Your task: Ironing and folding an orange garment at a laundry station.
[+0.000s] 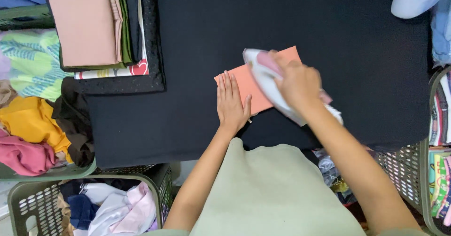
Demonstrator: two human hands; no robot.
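Head view, centre of the black-covered counter (329, 29): folded salmon cloth (244, 83) lying flat. Left hand (231, 103) spread open, palm down, pressing the cloth's near left corner. Right hand (298, 85) closed around the handle of a white and pink iron (268, 83), resting on the cloth's right part. Far left: stack of folded fabrics (89, 24). Near left: grey laundry basket (33, 203) filled with clothes. Right edge: second basket (399, 170).
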